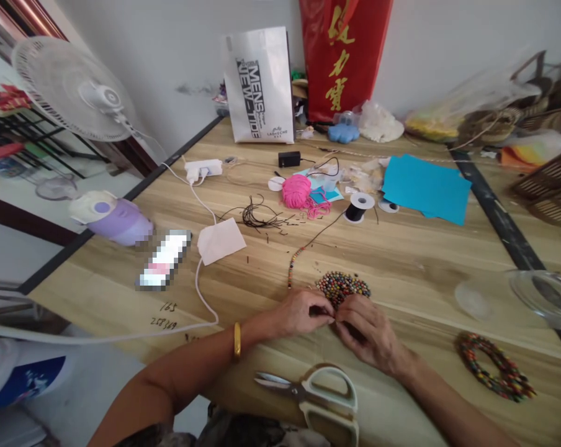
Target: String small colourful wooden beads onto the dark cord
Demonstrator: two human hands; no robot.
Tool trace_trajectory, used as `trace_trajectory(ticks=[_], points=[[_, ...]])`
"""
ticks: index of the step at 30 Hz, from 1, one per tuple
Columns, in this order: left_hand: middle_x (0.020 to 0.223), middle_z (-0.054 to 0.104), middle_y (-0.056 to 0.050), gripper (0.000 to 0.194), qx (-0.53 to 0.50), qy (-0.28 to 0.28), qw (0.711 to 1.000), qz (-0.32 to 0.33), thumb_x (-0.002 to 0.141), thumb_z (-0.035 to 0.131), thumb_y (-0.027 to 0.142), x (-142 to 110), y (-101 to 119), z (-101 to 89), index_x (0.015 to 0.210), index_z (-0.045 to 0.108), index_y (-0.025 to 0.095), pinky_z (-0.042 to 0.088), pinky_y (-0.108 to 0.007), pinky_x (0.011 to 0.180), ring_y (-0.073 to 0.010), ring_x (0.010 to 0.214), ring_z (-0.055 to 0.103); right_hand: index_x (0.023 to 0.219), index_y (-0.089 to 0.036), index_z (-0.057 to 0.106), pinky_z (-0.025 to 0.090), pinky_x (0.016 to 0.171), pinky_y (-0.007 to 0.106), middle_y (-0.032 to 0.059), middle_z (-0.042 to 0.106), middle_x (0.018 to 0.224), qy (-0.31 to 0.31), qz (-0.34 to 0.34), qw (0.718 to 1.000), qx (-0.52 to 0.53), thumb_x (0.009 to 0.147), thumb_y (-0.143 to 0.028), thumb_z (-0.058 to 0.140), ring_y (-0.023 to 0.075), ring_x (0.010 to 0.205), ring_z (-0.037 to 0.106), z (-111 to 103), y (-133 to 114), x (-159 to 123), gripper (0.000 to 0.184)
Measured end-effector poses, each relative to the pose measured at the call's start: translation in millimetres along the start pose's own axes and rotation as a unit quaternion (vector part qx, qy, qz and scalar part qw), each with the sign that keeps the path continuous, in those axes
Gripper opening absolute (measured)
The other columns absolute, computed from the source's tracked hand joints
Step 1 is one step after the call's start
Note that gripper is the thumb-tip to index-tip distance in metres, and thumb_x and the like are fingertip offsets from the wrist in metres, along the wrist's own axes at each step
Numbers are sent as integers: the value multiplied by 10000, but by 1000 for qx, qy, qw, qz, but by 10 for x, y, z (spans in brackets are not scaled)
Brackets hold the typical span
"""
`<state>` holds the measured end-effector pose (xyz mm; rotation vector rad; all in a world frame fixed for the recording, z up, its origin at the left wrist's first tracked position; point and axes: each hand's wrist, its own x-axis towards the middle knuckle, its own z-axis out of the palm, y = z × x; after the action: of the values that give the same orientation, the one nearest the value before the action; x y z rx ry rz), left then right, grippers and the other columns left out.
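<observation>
A black cord strung with small coloured beads (291,264) runs from a white spool of black cord (355,210) down to my left hand (303,311). My left hand is closed, thumb and forefinger pinching the cord's end. Against those fingertips, my right hand (367,329) is closed in a pinch too; what it holds is too small to make out. A heap of loose multicoloured beads (341,285) lies just beyond both hands. Large scissors (303,391) with pale handles lie in front of me, blades pointing left. Coiled strands of finished-looking beads (492,366) rest at the right.
Pink yarn (296,190), black cord scraps (257,216) and blue sheets (424,189) lie farther back. At left are a phone (164,261), a white cable (201,292) and a purple-white bottle-like object (113,217). A glass dish (545,298) stands right. Bags (262,87) line the wall.
</observation>
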<state>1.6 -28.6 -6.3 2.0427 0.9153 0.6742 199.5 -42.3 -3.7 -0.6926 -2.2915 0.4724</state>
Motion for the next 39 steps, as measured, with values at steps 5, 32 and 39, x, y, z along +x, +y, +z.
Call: trace_trajectory(ticks=[5, 32, 39], points=[[716, 677, -42, 55, 4, -10, 1000, 16, 763, 665, 180, -8, -9, 5, 740, 689, 135, 460, -246, 724, -142, 700, 605, 825, -168, 583, 461, 701, 325, 64, 599, 756, -6, -4, 1000, -16, 840, -80, 515, 177, 761, 532, 14, -23, 24, 112], [777, 711, -61, 79, -22, -19, 1000, -2, 794, 637, 182, 1, 12, -24, 796, 702, 138, 473, -266, 774, -151, 741, 632, 871, -185, 589, 507, 729, 349, 67, 602, 772, 15, 5, 1000, -2, 860, -100, 515, 173, 734, 559, 23, 16, -33, 114], [744, 694, -45, 65, -34, -5, 999, -16, 783, 650, 181, -4, 14, -32, 755, 690, 138, 473, -258, 761, -146, 734, 619, 911, -181, 605, 508, 728, 341, 84, 624, 840, 20, -2, 1000, -12, 878, -118, 528, 184, 798, 568, 7, 13, -35, 105]])
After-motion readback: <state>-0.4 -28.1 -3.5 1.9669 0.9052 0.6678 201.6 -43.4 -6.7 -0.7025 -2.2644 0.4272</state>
